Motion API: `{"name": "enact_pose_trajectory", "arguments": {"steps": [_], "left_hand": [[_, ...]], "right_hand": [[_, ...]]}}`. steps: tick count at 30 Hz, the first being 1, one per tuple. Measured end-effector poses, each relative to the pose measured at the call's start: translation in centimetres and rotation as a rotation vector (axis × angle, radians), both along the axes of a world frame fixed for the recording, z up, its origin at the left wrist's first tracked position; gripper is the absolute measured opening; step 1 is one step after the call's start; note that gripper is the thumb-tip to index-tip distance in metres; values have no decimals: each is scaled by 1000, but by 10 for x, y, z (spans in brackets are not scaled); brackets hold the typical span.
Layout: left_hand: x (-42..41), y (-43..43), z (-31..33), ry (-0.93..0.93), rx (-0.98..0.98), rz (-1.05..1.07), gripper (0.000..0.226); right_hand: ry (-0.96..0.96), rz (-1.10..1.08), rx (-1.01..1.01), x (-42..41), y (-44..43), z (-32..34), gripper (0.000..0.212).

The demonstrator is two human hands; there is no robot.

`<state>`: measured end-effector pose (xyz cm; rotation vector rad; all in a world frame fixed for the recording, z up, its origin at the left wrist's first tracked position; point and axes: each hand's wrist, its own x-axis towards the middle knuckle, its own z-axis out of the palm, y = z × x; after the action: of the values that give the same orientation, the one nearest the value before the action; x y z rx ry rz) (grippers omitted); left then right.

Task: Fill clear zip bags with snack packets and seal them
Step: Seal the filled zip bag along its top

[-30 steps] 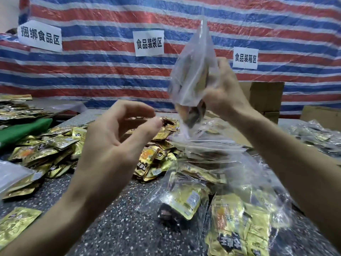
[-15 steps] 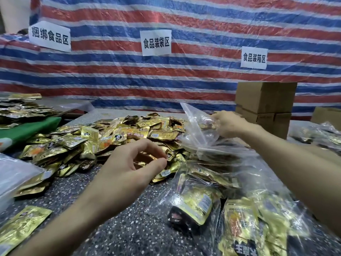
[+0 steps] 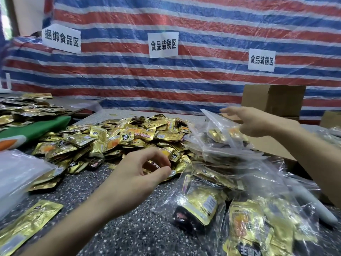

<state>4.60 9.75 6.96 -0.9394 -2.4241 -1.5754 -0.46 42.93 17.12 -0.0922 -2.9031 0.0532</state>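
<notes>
A heap of gold snack packets (image 3: 129,137) covers the middle of the speckled table (image 3: 114,235). My left hand (image 3: 140,176) hovers at the heap's near edge with thumb and fingers curved over the packets, and I see nothing gripped. A clear zip bag (image 3: 221,132) with packets inside lies on top of a stack of filled bags (image 3: 228,159) at the right. Just above and behind it is my right hand (image 3: 254,121), fingers stretched out and off the bag. More filled clear bags (image 3: 206,202) lie at the near right.
Cardboard boxes (image 3: 273,100) stand at the back right against a striped tarp wall. Under my right arm sits a flat carton (image 3: 267,145). Empty clear bags (image 3: 18,172) and a loose packet (image 3: 27,224) lie near left. A green pack (image 3: 33,130) and another packet pile (image 3: 22,109) lie further left.
My right hand brought the filled bag down from mid-air onto the stack at the right and let go of it. My left hand dropped towards the near edge of the packet heap.
</notes>
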Motion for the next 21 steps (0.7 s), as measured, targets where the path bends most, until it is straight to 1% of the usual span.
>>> {"name": "enact_pose_trajectory", "arguments": {"steps": [2,4,6,8,11,13,16,19,21], "left_hand": [[-2,0,-1,5,4,21,9],[-3,0,-4,4,21,50,4],[-5,-3,-8,26,16,90,5],[-8,-9,-13,56,-14,149,8],[-17,-28,-21,129,-87,273,11],[-23,-45,-26,203,-176,371,12],[-36,-73,-36,274,-361,532,21],[-54,-107,-44,211,-559,741,27],[-65,-130,-49,158,-747,905,27]], "right_hand": [[168,83,-50,6,-34,-6,76],[252,225,-144,12,-75,-20,74],[252,366,-248,16,-114,-39,72],[212,478,-337,16,-149,-60,69],[195,553,-484,10,-184,-90,61],[195,559,-632,5,-198,-106,55],[210,537,-832,-1,-208,-125,53],[261,496,-931,-3,-209,-140,49],[287,489,-1001,-2,-208,-147,48]]}}
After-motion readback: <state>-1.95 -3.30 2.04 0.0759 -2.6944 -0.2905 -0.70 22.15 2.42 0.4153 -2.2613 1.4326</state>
